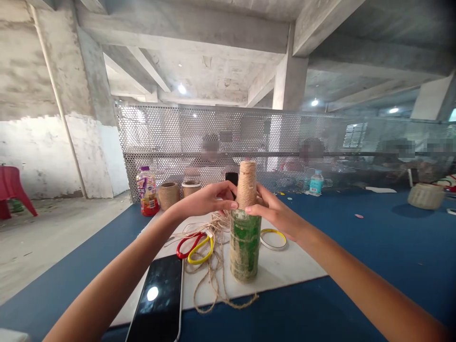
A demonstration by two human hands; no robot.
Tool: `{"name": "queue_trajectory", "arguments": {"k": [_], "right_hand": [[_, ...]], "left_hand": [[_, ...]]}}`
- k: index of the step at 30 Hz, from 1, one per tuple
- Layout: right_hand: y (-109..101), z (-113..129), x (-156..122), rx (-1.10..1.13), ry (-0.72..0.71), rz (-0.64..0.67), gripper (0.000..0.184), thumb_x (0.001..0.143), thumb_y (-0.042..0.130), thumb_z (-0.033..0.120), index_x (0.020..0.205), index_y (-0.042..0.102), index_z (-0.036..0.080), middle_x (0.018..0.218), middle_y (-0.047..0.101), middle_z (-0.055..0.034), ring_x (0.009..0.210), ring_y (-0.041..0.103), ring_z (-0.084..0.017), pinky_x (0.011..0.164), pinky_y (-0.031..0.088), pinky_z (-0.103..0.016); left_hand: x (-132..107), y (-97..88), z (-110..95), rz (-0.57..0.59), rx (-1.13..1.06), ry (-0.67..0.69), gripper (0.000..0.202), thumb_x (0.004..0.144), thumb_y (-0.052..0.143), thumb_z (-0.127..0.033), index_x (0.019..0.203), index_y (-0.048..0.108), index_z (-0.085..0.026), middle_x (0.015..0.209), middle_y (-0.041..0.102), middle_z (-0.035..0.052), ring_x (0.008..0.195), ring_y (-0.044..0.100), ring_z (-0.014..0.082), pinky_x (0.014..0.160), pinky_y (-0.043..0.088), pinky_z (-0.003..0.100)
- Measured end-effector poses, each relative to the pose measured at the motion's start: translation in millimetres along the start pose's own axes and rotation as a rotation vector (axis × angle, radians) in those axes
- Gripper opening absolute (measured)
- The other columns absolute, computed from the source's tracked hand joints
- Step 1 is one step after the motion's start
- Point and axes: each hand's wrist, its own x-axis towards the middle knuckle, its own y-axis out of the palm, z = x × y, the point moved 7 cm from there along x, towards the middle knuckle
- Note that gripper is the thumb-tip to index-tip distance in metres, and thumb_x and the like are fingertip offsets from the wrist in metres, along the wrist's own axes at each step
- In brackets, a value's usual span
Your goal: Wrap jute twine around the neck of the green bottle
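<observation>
A green glass bottle (245, 244) stands upright in front of me, its neck wound with jute twine (247, 183) and its lower body bare with tan smears. My left hand (219, 198) closes on the bottle's left side, thumb at the lower edge of the winding. From the right, my right hand (272, 209) grips the same level, its thumb across the front and its fingers behind the neck. Loose twine (213, 280) lies tangled left of the bottle. Scissors (195, 249) with red and yellow handles rest beside it.
A white board (285, 270) lies on the blue table (356, 247). On it sits a tape roll (273, 239). A phone (158, 294) is at front left. Behind stand a drink bottle (147, 192) and two twine rolls (169, 195). A perforated metal screen (160, 137) crosses the back; people sit beyond.
</observation>
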Motion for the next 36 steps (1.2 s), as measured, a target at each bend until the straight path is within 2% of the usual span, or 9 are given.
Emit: {"name": "queue_trajectory", "arguments": {"k": [2, 5, 9, 14, 17, 21, 26, 29, 36], "right_hand": [[0, -1, 2, 0.026, 0.003, 0.034, 0.048, 0.075, 0.061, 0.023, 0.122, 0.049, 0.026, 0.110, 0.062, -0.0060, 0.107, 0.057, -0.029, 0.091, 0.046, -0.045], [-1, -3, 5, 0.082, 0.001, 0.088, 0.052, 0.074, 0.062, 0.023, 0.124, 0.050, 0.027, 0.118, 0.062, -0.0046, 0.113, 0.055, -0.029, 0.093, 0.045, -0.044], [-2, -5, 7, 0.186, 0.000, 0.166, 0.057, 0.073, 0.064, 0.021, 0.128, 0.050, 0.028, 0.124, 0.060, -0.0028, 0.119, 0.053, -0.028, 0.099, 0.041, -0.044], [-1, -5, 3, 0.298, -0.004, 0.263, 0.054, 0.076, 0.067, 0.028, 0.127, 0.051, 0.029, 0.123, 0.061, -0.0041, 0.121, 0.053, -0.026, 0.102, 0.039, -0.047], [3, -8, -4, 0.316, 0.004, 0.292, 0.065, 0.075, 0.070, 0.034, 0.134, 0.042, 0.028, 0.129, 0.057, -0.0075, 0.125, 0.049, -0.029, 0.102, 0.038, -0.052], [13, -22, -13, 0.229, 0.023, 0.229, 0.081, 0.071, 0.076, 0.028, 0.136, 0.028, 0.029, 0.135, 0.049, -0.0095, 0.125, 0.049, -0.027, 0.101, 0.041, -0.050], [17, -40, -19, 0.222, 0.028, 0.098, 0.073, 0.073, 0.074, 0.031, 0.129, 0.028, 0.027, 0.128, 0.050, -0.0094, 0.119, 0.051, -0.026, 0.097, 0.045, -0.047], [16, -44, -20, 0.228, 0.033, 0.095, 0.071, 0.072, 0.074, 0.032, 0.128, 0.030, 0.027, 0.129, 0.049, -0.0092, 0.119, 0.051, -0.027, 0.096, 0.046, -0.047], [14, -51, -18, 0.261, 0.016, 0.131, 0.071, 0.071, 0.077, 0.029, 0.128, 0.034, 0.030, 0.125, 0.052, -0.0079, 0.120, 0.049, -0.030, 0.096, 0.045, -0.050]], "left_hand": [[0, -2.1, -3, -0.010, 0.055, 0.032, 0.030, 0.084, 0.059, -0.034, 0.107, 0.056, -0.014, 0.096, 0.061, 0.0066, 0.086, 0.059, 0.0156, 0.075, 0.052, 0.032], [0, -5.4, -11, -0.067, 0.173, 0.087, 0.025, 0.084, 0.061, -0.033, 0.102, 0.066, -0.016, 0.106, 0.062, 0.0086, 0.100, 0.057, 0.0186, 0.091, 0.046, 0.037], [3, 0.9, -11, -0.049, 0.090, 0.084, 0.029, 0.083, 0.061, -0.031, 0.109, 0.066, -0.019, 0.118, 0.061, 0.0081, 0.110, 0.055, 0.0196, 0.102, 0.040, 0.040], [7, 4.8, -6, -0.051, -0.060, 0.059, 0.030, 0.080, 0.063, -0.027, 0.108, 0.065, -0.016, 0.117, 0.062, 0.0089, 0.110, 0.056, 0.0197, 0.098, 0.043, 0.036], [7, 3.6, -4, -0.082, -0.106, 0.040, 0.030, 0.078, 0.065, -0.026, 0.106, 0.066, -0.014, 0.113, 0.064, 0.0089, 0.109, 0.057, 0.0205, 0.099, 0.042, 0.038], [6, 3.2, -2, -0.104, -0.166, -0.004, 0.028, 0.076, 0.066, -0.024, 0.102, 0.066, -0.012, 0.108, 0.066, 0.0083, 0.101, 0.060, 0.0192, 0.099, 0.042, 0.038], [6, 1.1, -1, -0.104, -0.145, -0.009, 0.025, 0.076, 0.069, -0.029, 0.095, 0.066, -0.014, 0.104, 0.067, 0.0074, 0.096, 0.061, 0.0175, 0.095, 0.045, 0.036], [5, -0.5, 0, -0.090, -0.126, -0.020, 0.026, 0.077, 0.068, -0.032, 0.095, 0.067, -0.013, 0.103, 0.068, 0.0082, 0.094, 0.062, 0.0174, 0.090, 0.047, 0.034], [0, -3.8, -16, -0.115, 0.050, 0.003, 0.034, 0.088, 0.053, -0.043, 0.105, 0.066, -0.017, 0.113, 0.067, 0.0071, 0.105, 0.060, 0.0225, 0.099, 0.043, 0.041]]}}
